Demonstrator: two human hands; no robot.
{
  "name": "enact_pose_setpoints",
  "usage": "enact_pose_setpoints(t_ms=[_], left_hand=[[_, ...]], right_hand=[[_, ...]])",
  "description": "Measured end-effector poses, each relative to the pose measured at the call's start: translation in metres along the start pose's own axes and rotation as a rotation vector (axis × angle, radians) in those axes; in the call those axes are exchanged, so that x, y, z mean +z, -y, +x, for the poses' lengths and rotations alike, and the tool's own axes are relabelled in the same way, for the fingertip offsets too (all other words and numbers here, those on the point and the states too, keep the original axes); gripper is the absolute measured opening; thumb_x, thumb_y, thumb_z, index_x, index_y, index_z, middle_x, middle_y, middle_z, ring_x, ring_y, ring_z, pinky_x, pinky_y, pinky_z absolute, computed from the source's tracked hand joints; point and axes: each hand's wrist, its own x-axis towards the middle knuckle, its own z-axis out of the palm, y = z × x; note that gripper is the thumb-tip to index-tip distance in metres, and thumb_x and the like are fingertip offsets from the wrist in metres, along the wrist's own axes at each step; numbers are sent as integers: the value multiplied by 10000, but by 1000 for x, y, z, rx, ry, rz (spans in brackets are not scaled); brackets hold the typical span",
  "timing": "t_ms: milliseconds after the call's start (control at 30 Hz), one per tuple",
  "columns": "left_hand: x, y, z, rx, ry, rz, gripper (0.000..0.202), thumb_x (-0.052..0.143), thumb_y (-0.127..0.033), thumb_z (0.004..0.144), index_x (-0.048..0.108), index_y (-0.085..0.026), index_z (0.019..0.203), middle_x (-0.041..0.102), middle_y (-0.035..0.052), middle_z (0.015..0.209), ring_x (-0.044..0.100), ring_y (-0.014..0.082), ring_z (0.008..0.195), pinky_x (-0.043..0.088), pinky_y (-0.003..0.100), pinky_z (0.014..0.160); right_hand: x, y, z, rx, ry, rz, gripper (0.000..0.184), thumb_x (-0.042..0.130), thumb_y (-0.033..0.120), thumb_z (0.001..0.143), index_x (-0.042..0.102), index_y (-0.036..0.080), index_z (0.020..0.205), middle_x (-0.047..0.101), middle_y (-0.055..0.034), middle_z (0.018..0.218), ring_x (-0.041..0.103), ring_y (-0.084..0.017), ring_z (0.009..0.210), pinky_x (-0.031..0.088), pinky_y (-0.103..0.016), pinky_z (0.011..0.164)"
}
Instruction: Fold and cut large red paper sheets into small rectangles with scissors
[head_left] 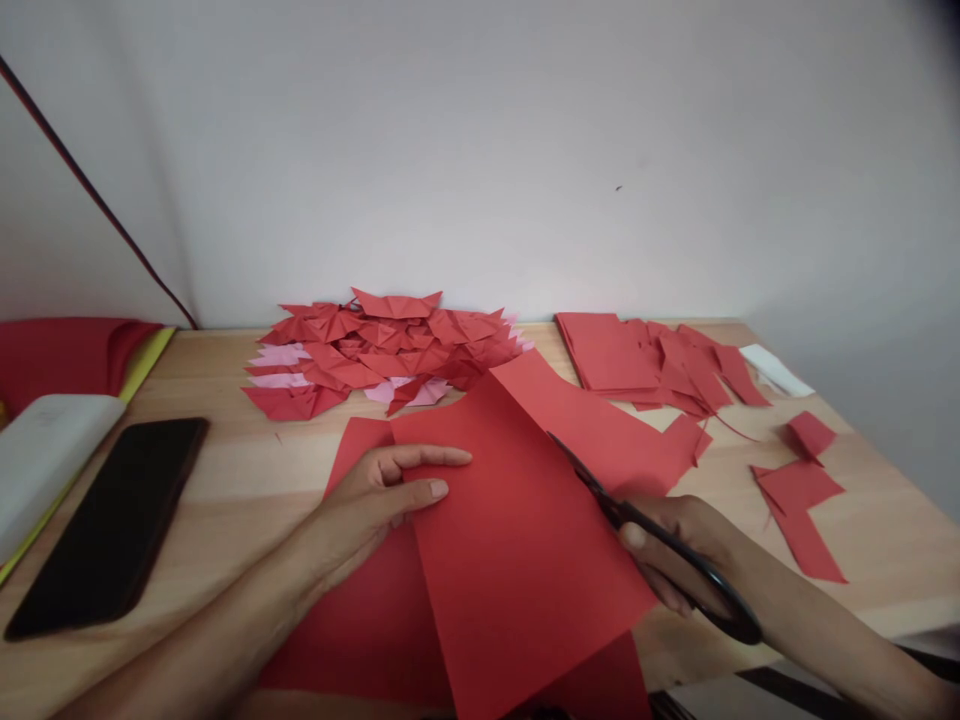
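My left hand (386, 495) pinches the left edge of a large red paper sheet (510, 540), thumb on top and fingers closed on it, holding it slightly lifted above the wooden table (232, 480). My right hand (679, 555) grips black-handled scissors (645, 530) whose blades point up-left and meet the sheet's right edge. More red sheets (352, 620) lie flat underneath.
A heap of folded red and pink paper pieces (382, 350) sits at the back centre. A stack of red squares and offcuts (645, 360) lies back right, with scraps (802, 500) near the right edge. A black phone (112, 520) and white case (45, 450) lie left.
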Motion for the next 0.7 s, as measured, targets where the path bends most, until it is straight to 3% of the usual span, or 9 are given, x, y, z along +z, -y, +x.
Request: enact_pose_setpoints(t_ms=[200,300,400,500,700], left_hand=[[-8,-2,4,133,60,294,311,719,-380,804,730,-256,1089,712,52,1148,645,222,1032,472,291,886],[-10,-5,6,260,-83,451,258,690,-421,818,737,-248,1003,706,52,1120,626,244,1062,462,339,930],[-11,-8,8,518,-295,451,209,705,-395,804,692,-224,924,634,61,1258,564,259,1191,423,373,1022],[-9,-13,8,708,-376,424,264,708,-341,810,634,-245,1045,548,49,1383,489,232,1301,357,366,1104],[0,-29,0,719,-318,705,463,662,-384,853,535,-312,1293,546,35,1394,465,221,1322,320,385,1133]], right_hand=[[-3,-16,5,-33,32,-39,488,416,570,953,432,205,630,494,11,526,423,-110,466,273,-251,459],[-7,-20,4,-30,49,-60,505,414,576,952,434,202,613,495,6,513,426,-106,461,271,-249,453],[-8,-15,0,-60,67,-48,532,405,625,930,424,204,607,456,15,515,391,-103,467,253,-247,445],[-7,-3,-5,-69,74,-34,541,395,660,912,409,207,616,434,23,523,359,-99,465,242,-250,450],[-4,6,-15,-86,115,-69,519,372,629,933,401,207,633,429,25,537,311,-99,477,223,-259,459]])
